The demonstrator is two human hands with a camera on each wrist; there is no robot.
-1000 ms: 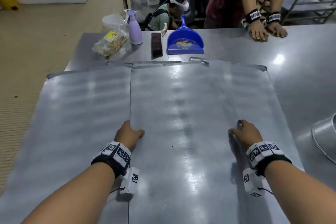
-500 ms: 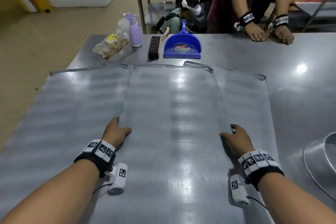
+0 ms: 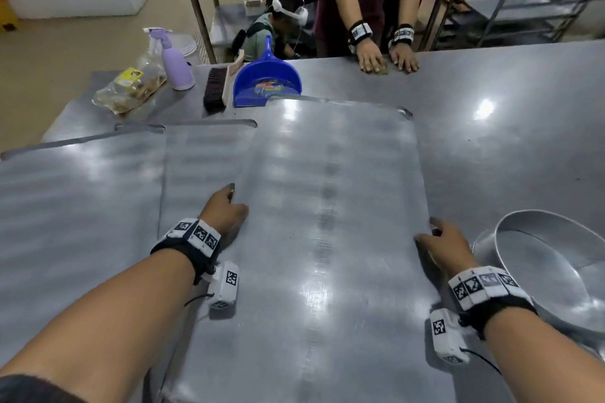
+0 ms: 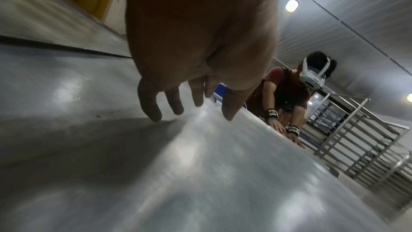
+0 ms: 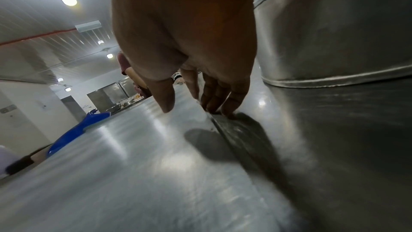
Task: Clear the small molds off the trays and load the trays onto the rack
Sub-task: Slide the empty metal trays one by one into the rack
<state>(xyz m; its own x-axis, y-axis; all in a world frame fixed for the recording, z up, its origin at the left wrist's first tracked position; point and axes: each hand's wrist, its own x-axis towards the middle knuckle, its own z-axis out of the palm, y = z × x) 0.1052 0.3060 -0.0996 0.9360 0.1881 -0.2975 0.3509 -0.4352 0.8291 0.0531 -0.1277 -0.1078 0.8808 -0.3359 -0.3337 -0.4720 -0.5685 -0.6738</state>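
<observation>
A large flat metal tray (image 3: 327, 206) lies lengthwise in front of me, partly over two other trays, one at the far left (image 3: 75, 206) and one beside it (image 3: 203, 157). My left hand (image 3: 226, 209) grips the top tray's left edge. In the left wrist view its thumb (image 4: 229, 110) lies on top of the tray (image 4: 223, 165) and the fingers (image 4: 151, 108) reach past the edge. My right hand (image 3: 440, 239) grips the right edge, thumb (image 5: 165, 101) on top of the tray (image 5: 144, 165), fingers (image 5: 220, 107) curled over the rim. No small molds show.
A big round metal pan (image 3: 556, 265) stands close to my right hand. At the table's far side lie a blue dustpan (image 3: 266, 82), a brush (image 3: 216, 88), a purple spray bottle (image 3: 175, 62) and a bag (image 3: 131, 88). Another person's hands (image 3: 386, 59) rest there. A tray rack (image 3: 523, 10) stands behind.
Both hands have moved the top tray to the right, so it no longer covers the trays beneath and now juts toward the dustpan and the round pan.
</observation>
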